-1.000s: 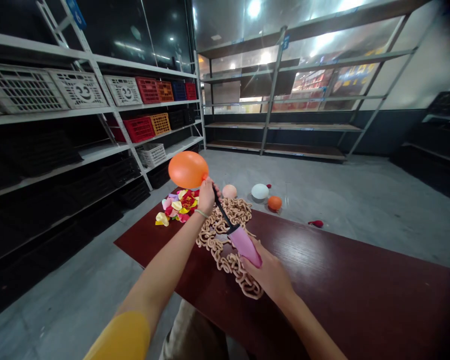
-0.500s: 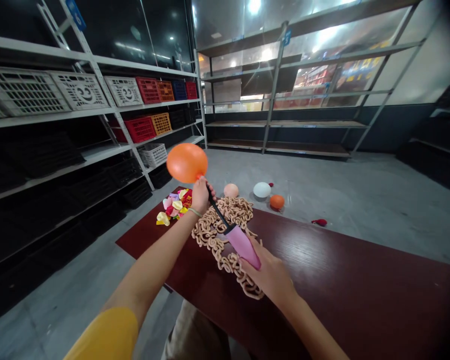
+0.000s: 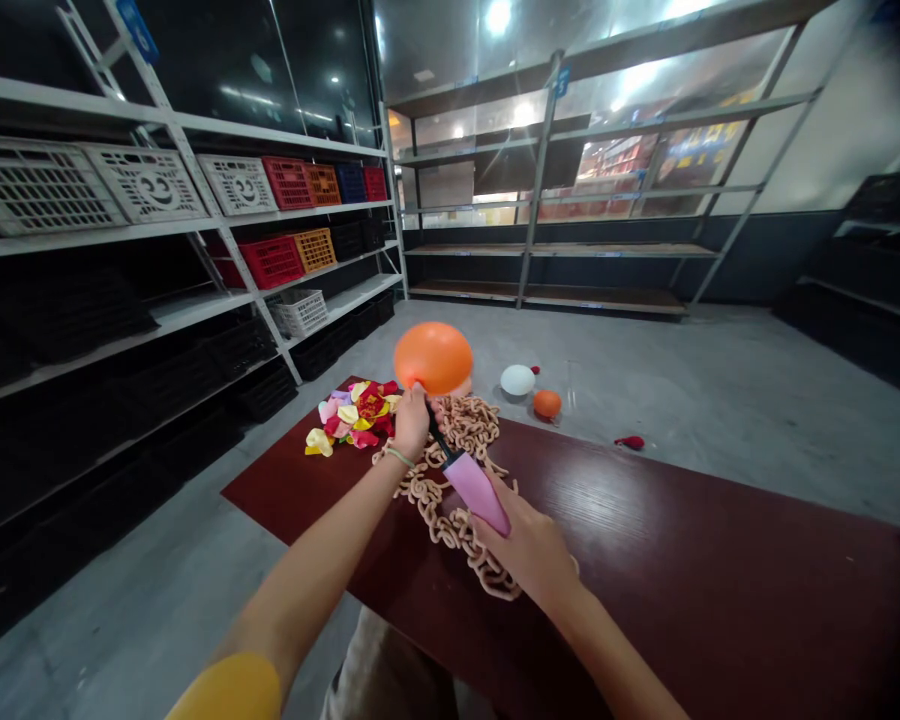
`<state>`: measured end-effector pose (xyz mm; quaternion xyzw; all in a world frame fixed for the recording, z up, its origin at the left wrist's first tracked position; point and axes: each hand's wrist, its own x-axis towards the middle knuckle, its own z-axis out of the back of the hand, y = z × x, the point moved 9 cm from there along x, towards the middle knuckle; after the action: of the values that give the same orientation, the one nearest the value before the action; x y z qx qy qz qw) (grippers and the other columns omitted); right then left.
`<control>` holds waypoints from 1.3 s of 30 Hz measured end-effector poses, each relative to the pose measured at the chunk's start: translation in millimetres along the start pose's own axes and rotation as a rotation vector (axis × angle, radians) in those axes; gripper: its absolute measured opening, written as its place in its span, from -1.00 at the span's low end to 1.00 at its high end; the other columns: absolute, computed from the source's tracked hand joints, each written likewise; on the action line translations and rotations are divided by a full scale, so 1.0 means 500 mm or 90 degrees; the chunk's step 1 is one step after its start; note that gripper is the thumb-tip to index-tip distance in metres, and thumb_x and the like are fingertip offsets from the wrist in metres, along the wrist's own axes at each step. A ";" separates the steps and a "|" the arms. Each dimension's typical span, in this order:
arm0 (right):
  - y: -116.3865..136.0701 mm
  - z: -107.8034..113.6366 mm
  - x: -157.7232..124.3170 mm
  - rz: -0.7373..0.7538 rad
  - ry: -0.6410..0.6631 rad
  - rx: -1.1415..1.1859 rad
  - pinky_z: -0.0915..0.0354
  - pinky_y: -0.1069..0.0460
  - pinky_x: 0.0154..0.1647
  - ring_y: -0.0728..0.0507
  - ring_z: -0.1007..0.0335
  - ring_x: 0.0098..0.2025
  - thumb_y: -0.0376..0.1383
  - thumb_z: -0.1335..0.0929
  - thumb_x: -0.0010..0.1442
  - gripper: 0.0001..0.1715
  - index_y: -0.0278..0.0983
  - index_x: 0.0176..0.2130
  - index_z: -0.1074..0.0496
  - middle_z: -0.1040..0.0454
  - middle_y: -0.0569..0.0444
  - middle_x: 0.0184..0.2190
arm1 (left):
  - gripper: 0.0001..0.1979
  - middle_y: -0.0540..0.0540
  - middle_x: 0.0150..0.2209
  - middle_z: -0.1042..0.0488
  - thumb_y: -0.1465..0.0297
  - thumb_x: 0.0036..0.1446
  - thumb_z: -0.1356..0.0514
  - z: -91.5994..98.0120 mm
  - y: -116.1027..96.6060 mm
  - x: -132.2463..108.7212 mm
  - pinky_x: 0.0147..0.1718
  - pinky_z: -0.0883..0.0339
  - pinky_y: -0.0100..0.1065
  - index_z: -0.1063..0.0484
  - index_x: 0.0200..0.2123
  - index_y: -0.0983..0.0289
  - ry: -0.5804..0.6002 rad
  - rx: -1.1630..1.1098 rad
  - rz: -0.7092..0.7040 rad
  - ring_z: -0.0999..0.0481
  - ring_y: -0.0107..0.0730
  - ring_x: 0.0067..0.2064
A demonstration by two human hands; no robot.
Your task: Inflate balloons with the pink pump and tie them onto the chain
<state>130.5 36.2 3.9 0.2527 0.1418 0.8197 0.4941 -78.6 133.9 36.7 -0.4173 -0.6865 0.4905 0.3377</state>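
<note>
An inflated orange balloon (image 3: 433, 355) stands up from my left hand (image 3: 412, 422), whose fingers are closed around its neck. Just below that grip runs the black shaft of a hand balloon pump (image 3: 477, 492); its tip is hidden by the fingers. My right hand (image 3: 531, 552) wraps around the pump's pink barrel. Under both hands a pile of tan, uninflated long balloons (image 3: 457, 530) is spread over the dark red table (image 3: 615, 560). Left of my left hand lies a heap of limp coloured balloons (image 3: 352, 412).
On the floor beyond the table are a white balloon (image 3: 517, 380), a small orange balloon (image 3: 547, 404) and a limp red one (image 3: 630, 442). Shelves with crates (image 3: 270, 262) line the left side. A metal rack (image 3: 529, 250) stands along the back.
The orange balloon has swung right and down above my left hand. The gap between my left hand and the pink barrel is shorter, with less black shaft showing. The view has shifted slightly.
</note>
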 end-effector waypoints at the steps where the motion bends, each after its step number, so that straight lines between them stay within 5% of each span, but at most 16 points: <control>1: 0.003 0.002 -0.001 0.012 -0.007 0.001 -0.44 -0.08 -0.05 -0.25 -0.53 0.00 -0.11 -0.33 0.24 -0.31 -0.16 0.30 -0.21 -0.49 -0.04 0.11 | -0.66 -0.08 -0.65 -0.23 0.12 0.29 0.00 0.011 -0.017 0.020 -0.73 -0.16 -0.46 -0.17 -0.44 0.22 -0.016 -0.010 -0.001 -0.24 -0.51 -0.70; 6: -0.007 0.012 0.000 0.024 -0.025 -0.009 -0.44 -0.08 -0.05 -0.24 -0.52 0.01 -0.15 -0.32 0.24 -0.30 -0.14 0.32 -0.17 -0.48 -0.02 0.12 | -0.75 -0.13 -0.62 -0.21 0.18 0.28 -0.03 0.025 -0.056 0.052 -0.73 -0.10 -0.52 -0.16 -0.37 0.20 -0.124 -0.082 -0.011 -0.23 -0.54 -0.69; 11: -0.042 0.025 0.005 -0.057 -0.025 0.002 -0.45 -0.07 -0.08 -0.24 -0.54 -0.03 -0.12 -0.33 0.22 -0.30 -0.09 0.30 -0.19 -0.50 0.03 0.09 | -0.71 -0.11 -0.58 -0.24 0.13 0.29 -0.03 -0.062 0.002 -0.029 -0.69 -0.14 -0.52 -0.13 -0.36 0.20 -0.025 -0.077 -0.021 -0.26 -0.55 -0.65; 15: -0.035 0.025 0.003 -0.040 -0.025 0.010 -0.43 -0.09 -0.02 -0.25 -0.52 0.01 -0.12 -0.32 0.23 -0.30 -0.11 0.31 -0.18 -0.48 0.02 0.12 | -0.67 -0.10 -0.58 -0.26 0.09 0.28 -0.05 -0.075 0.031 -0.067 -0.69 -0.18 -0.50 -0.13 -0.36 0.20 0.012 -0.079 -0.012 -0.26 -0.55 -0.65; 26: -0.010 0.027 0.000 0.031 -0.062 0.065 -0.38 -0.06 0.07 -0.20 -0.45 0.11 -0.20 -0.31 0.25 -0.32 -0.13 0.31 -0.14 -0.42 0.05 0.18 | -0.72 -0.13 -0.61 -0.20 0.16 0.29 -0.04 -0.020 -0.130 0.048 -0.76 -0.08 -0.53 -0.15 -0.39 0.20 -0.066 -0.079 -0.106 -0.23 -0.57 -0.70; 35: -0.037 0.023 0.000 0.022 -0.121 0.022 -0.47 -0.06 -0.17 -0.23 -0.56 -0.07 -0.17 -0.35 0.21 -0.34 -0.13 0.26 -0.19 -0.50 0.02 0.09 | -0.67 -0.13 -0.59 -0.25 0.08 0.30 -0.01 -0.095 -0.026 -0.085 -0.72 -0.11 -0.52 -0.14 -0.35 0.21 0.011 -0.046 -0.076 -0.25 -0.57 -0.67; 39: -0.051 0.025 0.007 0.062 -0.159 0.005 -0.46 -0.06 -0.13 -0.22 -0.53 -0.02 -0.14 -0.36 0.21 -0.26 -0.13 0.30 -0.12 -0.47 -0.01 0.12 | -0.63 -0.13 -0.60 -0.24 0.04 0.28 -0.02 -0.106 -0.075 -0.103 -0.72 -0.12 -0.51 -0.14 -0.36 0.21 0.025 -0.059 -0.137 -0.24 -0.58 -0.69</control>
<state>154.7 51.1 2.9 0.3613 0.0698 0.8043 0.4667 -19.4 101.7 85.3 -0.3659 -0.7423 0.4108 0.3825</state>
